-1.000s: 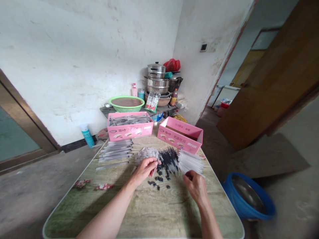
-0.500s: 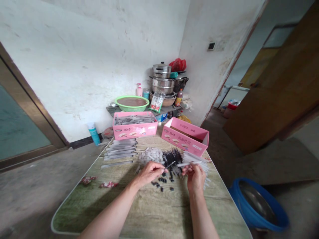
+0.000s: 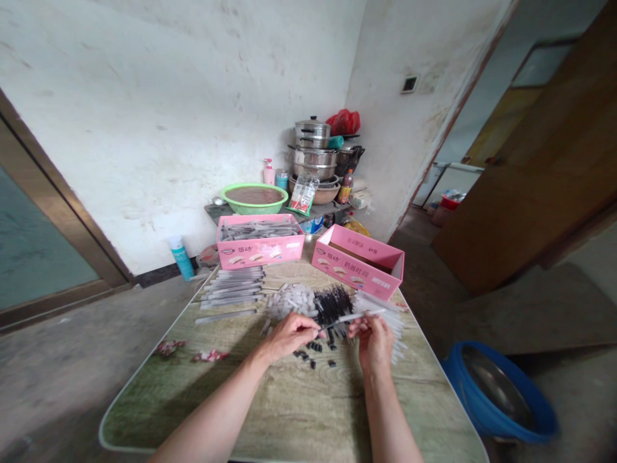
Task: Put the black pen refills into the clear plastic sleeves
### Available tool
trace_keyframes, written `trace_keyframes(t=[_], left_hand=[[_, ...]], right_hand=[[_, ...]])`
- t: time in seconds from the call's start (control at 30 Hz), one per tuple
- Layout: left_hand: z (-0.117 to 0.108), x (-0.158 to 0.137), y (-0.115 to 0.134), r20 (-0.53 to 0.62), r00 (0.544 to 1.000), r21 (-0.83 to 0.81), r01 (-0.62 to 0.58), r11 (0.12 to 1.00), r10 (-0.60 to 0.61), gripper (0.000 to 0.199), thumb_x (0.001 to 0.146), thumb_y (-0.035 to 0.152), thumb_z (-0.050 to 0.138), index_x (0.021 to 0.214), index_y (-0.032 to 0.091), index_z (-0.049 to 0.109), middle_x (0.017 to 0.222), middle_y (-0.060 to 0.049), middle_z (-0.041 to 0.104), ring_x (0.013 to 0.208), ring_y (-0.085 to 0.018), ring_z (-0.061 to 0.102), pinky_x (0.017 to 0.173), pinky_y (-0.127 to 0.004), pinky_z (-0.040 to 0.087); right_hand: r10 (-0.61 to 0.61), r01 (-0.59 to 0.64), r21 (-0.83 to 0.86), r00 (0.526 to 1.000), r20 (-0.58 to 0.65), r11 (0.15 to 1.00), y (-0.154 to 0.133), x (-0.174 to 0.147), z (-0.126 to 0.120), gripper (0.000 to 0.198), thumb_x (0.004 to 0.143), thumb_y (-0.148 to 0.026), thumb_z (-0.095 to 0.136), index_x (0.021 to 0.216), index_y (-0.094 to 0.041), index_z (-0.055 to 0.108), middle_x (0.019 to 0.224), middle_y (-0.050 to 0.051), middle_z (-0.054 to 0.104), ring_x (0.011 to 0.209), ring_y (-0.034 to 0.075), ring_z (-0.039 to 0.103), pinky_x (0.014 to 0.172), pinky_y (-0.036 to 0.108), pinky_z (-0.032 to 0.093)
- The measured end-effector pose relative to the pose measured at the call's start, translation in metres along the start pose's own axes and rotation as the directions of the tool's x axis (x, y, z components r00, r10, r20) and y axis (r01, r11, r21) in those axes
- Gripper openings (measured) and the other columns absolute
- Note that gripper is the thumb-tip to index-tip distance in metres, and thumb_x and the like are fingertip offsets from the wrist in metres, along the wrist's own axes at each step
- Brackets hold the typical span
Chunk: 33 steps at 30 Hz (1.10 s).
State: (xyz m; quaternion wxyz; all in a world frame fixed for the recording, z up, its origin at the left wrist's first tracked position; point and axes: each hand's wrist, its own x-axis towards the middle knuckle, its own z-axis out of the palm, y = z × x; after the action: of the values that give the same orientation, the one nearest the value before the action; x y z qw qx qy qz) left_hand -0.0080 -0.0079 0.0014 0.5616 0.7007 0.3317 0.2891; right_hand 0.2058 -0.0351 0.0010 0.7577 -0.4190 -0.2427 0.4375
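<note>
My left hand (image 3: pixel 293 333) pinches a thin dark pen refill (image 3: pixel 330 325). In my right hand (image 3: pixel 375 342) is a whitish pen barrel (image 3: pixel 355 316), held between thumb and fingers. The refill's far end meets the barrel's left end; how deep it sits inside I cannot tell. Beyond my hands lie a heap of whitish short pieces (image 3: pixel 291 299), a pile of black refills (image 3: pixel 332 303) and a spread of pale barrels (image 3: pixel 383 306). Small black plugs (image 3: pixel 313 347) are scattered between my wrists. On the left, several finished-looking pens (image 3: pixel 234 289) lie in a stack.
Two pink boxes stand at the table's far edge: the left box (image 3: pixel 260 255) holds many pens, the right box (image 3: pixel 357 275) is angled. Behind them are a green basin (image 3: pixel 254 207) and stacked pots (image 3: pixel 313 157). A blue tub (image 3: pixel 544 421) stands right of the table (image 3: pixel 289 411).
The refill and the barrel, apart before, now meet end to end in one line. My right hand has shifted slightly left, and the barrel has tilted.
</note>
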Motion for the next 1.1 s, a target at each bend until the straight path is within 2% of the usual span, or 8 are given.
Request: trace_keyframes(t=[0.1,0.23,0.33,0.5,0.63,0.73,0.83,1.1], left_hand=[[0.002,0.002,0.0,-0.035,0.999,0.002,0.002,1.0,-0.002,0.046,0.086,0.051,0.056,0.093,0.01,0.076,0.049,0.005,0.031,0.047,-0.008,0.024,0.046,-0.022,0.015],[0.007,0.005,0.0,-0.215,0.977,-0.134,-0.03,0.991,0.0,0.059,0.089,0.064,0.044,0.092,0.011,0.072,0.056,0.003,0.04,0.051,-0.009,0.034,0.048,-0.021,0.024],[0.01,0.008,-0.001,-0.324,0.946,-0.248,-0.072,0.966,-0.012,0.069,0.091,0.069,0.029,0.102,0.013,0.068,0.066,-0.001,0.051,0.051,-0.01,0.038,0.047,-0.022,0.028],[0.009,0.011,-0.004,-0.369,0.929,-0.237,-0.131,0.963,0.036,0.079,0.09,0.073,0.019,0.103,0.013,0.069,0.079,-0.006,0.062,0.05,-0.009,0.041,0.047,-0.023,0.031],[0.006,0.011,-0.004,-0.357,0.934,-0.367,-0.123,0.922,-0.017,0.076,0.089,0.073,0.023,0.101,0.013,0.068,0.082,-0.008,0.063,0.052,-0.01,0.048,0.043,-0.022,0.033],[0.004,0.012,-0.005,-0.276,0.961,-0.339,-0.092,0.936,-0.006,0.052,0.083,0.061,0.056,0.1,0.013,0.067,0.072,-0.003,0.061,0.048,-0.008,0.048,0.041,-0.02,0.035],[0.003,0.012,-0.008,-0.263,0.965,-0.291,-0.093,0.952,0.013,0.039,0.075,0.046,0.072,0.093,0.012,0.067,0.06,0.002,0.055,0.045,-0.007,0.045,0.041,-0.018,0.035],[-0.005,0.01,-0.005,-0.4,0.915,-0.269,-0.168,0.948,0.048,0.035,0.08,0.043,0.068,0.098,0.012,0.067,0.059,0.001,0.056,0.048,-0.008,0.047,0.045,-0.019,0.037]], right_hand=[[0.039,-0.038,-0.015,0.997,0.067,0.999,0.002,-0.005,0.006,0.022,0.07,-0.032,0.073,0.066,-0.018,0.057,0.056,0.0,0.065,0.042,0.016,0.061,0.036,0.024,0.049],[0.134,-0.127,-0.047,0.97,0.201,0.991,0.008,-0.018,0.02,0.021,0.07,-0.033,0.074,0.07,-0.017,0.059,0.058,0.004,0.069,0.044,0.018,0.064,0.039,0.027,0.053],[0.227,-0.209,-0.09,0.924,0.308,0.974,0.015,-0.03,0.03,0.021,0.07,-0.031,0.074,0.079,-0.016,0.061,0.061,0.004,0.07,0.046,0.02,0.067,0.042,0.029,0.055],[0.337,-0.3,-0.153,0.834,0.437,0.942,0.023,-0.038,0.036,0.02,0.069,-0.027,0.076,0.077,-0.015,0.062,0.063,0.006,0.071,0.048,0.021,0.069,0.043,0.028,0.055],[0.282,-0.273,-0.076,0.9,0.331,0.959,0.022,-0.029,0.031,0.022,0.068,-0.029,0.078,0.077,-0.016,0.063,0.061,0.004,0.071,0.047,0.02,0.068,0.043,0.028,0.056],[0.229,-0.226,-0.043,0.936,0.268,0.973,0.02,-0.024,0.026,0.022,0.069,-0.03,0.079,0.074,-0.016,0.064,0.062,0.004,0.072,0.049,0.019,0.068,0.046,0.027,0.057],[0.225,-0.22,-0.047,0.936,0.271,0.974,0.017,-0.021,0.023,0.023,0.07,-0.033,0.08,0.073,-0.015,0.065,0.063,0.005,0.071,0.05,0.018,0.068,0.046,0.026,0.056],[0.264,-0.249,-0.088,0.92,0.289,0.965,0.007,-0.016,0.016,0.028,0.066,-0.033,0.085,0.075,-0.013,0.067,0.06,0.003,0.069,0.045,0.015,0.064,0.042,0.023,0.053]])
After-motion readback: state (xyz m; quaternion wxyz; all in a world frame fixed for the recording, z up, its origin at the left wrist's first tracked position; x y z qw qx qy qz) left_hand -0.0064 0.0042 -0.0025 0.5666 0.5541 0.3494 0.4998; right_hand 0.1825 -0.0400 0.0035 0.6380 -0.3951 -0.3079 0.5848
